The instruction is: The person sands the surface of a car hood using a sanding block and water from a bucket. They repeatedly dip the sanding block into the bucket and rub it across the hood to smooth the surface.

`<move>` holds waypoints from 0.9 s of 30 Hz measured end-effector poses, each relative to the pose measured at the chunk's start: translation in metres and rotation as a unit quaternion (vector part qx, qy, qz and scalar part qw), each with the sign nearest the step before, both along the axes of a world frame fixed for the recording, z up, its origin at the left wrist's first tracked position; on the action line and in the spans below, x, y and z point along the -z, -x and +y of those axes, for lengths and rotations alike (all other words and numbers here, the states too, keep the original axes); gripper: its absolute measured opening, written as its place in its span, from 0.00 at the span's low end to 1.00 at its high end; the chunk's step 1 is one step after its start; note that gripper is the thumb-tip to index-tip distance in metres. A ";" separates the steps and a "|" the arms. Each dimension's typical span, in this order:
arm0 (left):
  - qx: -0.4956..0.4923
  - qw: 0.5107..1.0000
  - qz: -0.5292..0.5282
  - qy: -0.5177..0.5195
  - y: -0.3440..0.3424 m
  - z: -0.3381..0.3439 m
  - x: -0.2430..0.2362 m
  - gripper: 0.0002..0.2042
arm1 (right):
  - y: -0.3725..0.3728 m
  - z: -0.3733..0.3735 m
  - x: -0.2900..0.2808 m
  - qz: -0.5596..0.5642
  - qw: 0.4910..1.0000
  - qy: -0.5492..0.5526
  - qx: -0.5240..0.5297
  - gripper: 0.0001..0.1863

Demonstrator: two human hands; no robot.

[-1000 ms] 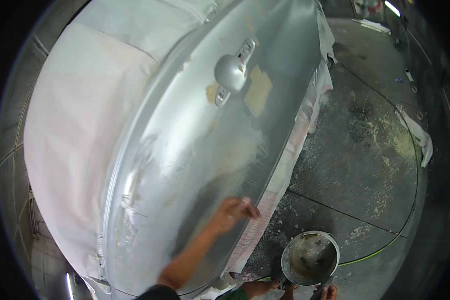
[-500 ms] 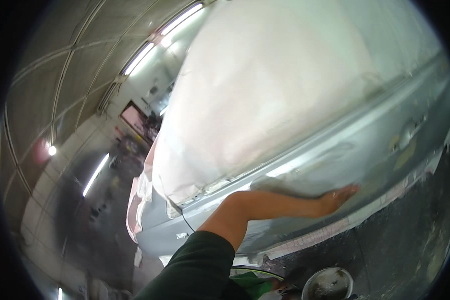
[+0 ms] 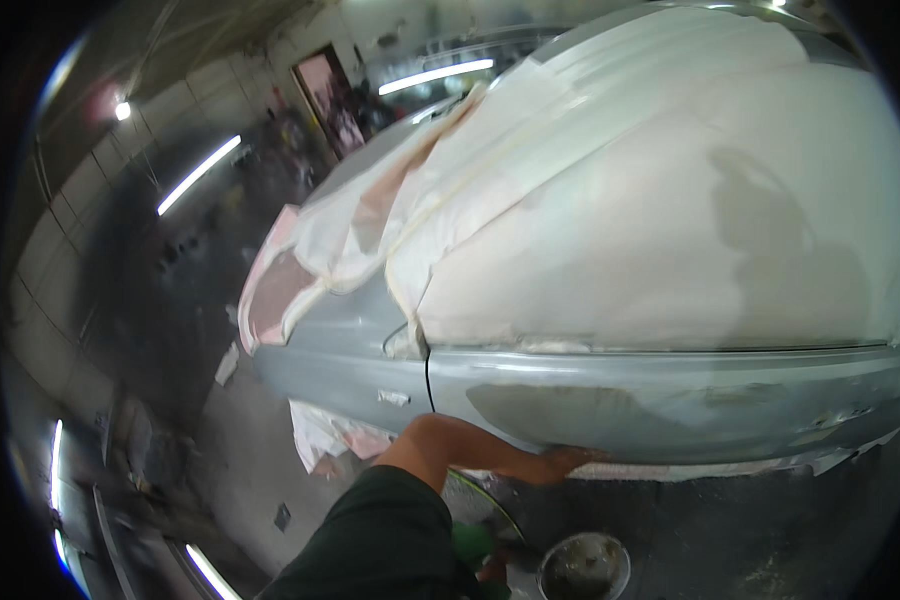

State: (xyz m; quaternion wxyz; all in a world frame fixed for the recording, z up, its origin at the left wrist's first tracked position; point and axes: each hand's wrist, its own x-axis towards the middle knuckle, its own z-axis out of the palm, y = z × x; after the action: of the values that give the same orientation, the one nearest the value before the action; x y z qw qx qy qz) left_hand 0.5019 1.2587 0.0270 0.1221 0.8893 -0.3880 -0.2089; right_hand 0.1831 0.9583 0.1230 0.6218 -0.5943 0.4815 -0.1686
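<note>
My left hand [image 3: 567, 460] reaches to the right along the lower part of a grey car door [image 3: 690, 395]. Its fingers look stretched out and laid on the panel, with nothing seen in them; their tips are blurred. A dull, darker patch [image 3: 540, 405] shows on the door just above the hand. The left forearm bends at the elbow below the gap between the door and the front fender [image 3: 340, 350]. Pale masking sheet [image 3: 590, 230] covers the windows and much of the car above the door. My right hand is not seen.
A round bucket [image 3: 622, 580] stands on the floor below the door, with a thin yellow-green hose [image 3: 495, 500] beside it. Masking paper [image 3: 320, 435] hangs under the fender. A doorway [image 3: 328, 100] opens in the far wall.
The view has swung left and pulled back, showing more of the car's front. The left hand now lies lower on the door and farther toward its front edge, still with fingers outstretched.
</note>
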 end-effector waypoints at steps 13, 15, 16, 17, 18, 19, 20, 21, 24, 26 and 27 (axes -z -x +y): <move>-0.079 0.956 -0.282 0.032 0.091 0.141 -0.060 0.34 | -0.001 0.118 -0.069 0.007 0.978 0.053 -0.199 0.12; -0.152 0.939 -0.293 0.101 0.098 0.129 -0.080 0.34 | 0.015 0.115 -0.045 0.016 0.967 0.132 -0.216 0.12; -0.176 0.929 -0.304 0.116 0.099 0.123 -0.101 0.39 | 0.022 0.115 -0.039 0.022 0.973 0.108 -0.204 0.13; -0.211 0.918 -0.290 0.169 0.095 0.116 -0.120 0.40 | 0.028 0.117 -0.034 0.030 0.977 0.081 -0.198 0.14; -0.249 0.902 -0.278 0.216 0.091 0.109 -0.137 0.41 | 0.032 0.119 -0.031 0.041 0.978 0.050 -0.196 0.14; -0.272 0.886 -0.285 0.245 0.088 0.107 -0.148 0.42 | 0.034 0.124 -0.032 0.055 0.978 0.044 -0.197 0.15; -0.295 0.867 -0.295 0.273 0.083 0.104 -0.154 0.43 | 0.036 0.134 -0.043 0.069 0.977 0.038 -0.201 0.15; -0.315 0.868 -0.280 0.263 0.078 0.096 -0.155 0.42 | 0.036 0.140 -0.054 0.081 0.974 0.032 -0.207 0.16; -0.347 0.848 -0.254 0.311 0.073 0.064 -0.158 0.45 | 0.033 0.135 -0.059 0.036 0.956 -0.027 -0.291 0.16; -0.375 0.830 -0.275 0.307 0.075 0.048 -0.163 0.51 | 0.026 0.114 -0.045 0.039 0.942 0.016 -0.332 0.17; -0.386 0.820 -0.296 0.303 0.078 0.042 -0.167 0.53 | 0.024 0.100 -0.038 0.043 0.936 0.035 -0.349 0.17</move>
State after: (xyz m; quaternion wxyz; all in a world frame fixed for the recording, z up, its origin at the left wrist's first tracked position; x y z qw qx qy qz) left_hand 0.4239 1.3005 0.1942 0.3349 0.9036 -0.0745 0.2564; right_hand 0.1587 1.0582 0.1610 0.5987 -0.7531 0.2643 0.0677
